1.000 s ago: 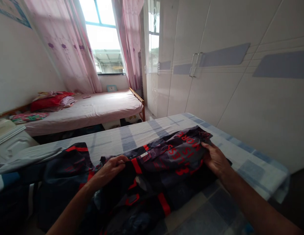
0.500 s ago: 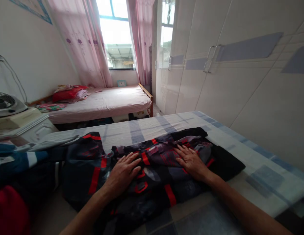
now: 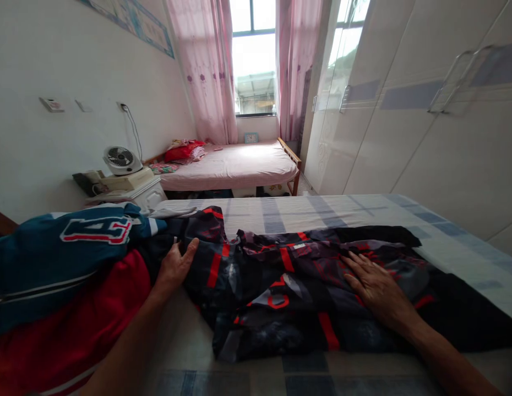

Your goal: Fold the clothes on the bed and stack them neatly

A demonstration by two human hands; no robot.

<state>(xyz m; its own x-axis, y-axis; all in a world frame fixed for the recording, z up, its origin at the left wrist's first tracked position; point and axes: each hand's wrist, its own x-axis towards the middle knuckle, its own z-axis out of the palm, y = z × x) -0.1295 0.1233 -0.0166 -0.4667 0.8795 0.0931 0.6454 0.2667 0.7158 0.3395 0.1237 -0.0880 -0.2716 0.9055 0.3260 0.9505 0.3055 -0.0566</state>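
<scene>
A black garment (image 3: pixel 297 297) with red stripes and grey print lies spread on the bed in front of me, one sleeve (image 3: pixel 202 258) stretched out to the left. Flat on its right part rests my right hand (image 3: pixel 374 286), fingers extended. My left hand (image 3: pixel 177 264) is at the outer edge of that sleeve, thumb and forefinger apart; its other fingers are partly hidden. Just left of it is a heap with a teal jacket (image 3: pixel 94 234) bearing a white and red letter, and a red garment (image 3: pixel 82 319). Black fabric (image 3: pixel 466 308) extends at the right end.
The bed (image 3: pixel 314 371) has a blue and white checked sheet. Beyond it stand a second bed (image 3: pixel 239 165) with pink bedding, a small fan (image 3: pixel 121 159) on a cabinet, and a window with pink curtains (image 3: pixel 210 77). A white wardrobe (image 3: pixel 425 137) lines the right side.
My left hand has left the garment's middle and moved left to the sleeve's edge. The right hand stays on the fabric. The view has turned left, showing more of the clothes heap.
</scene>
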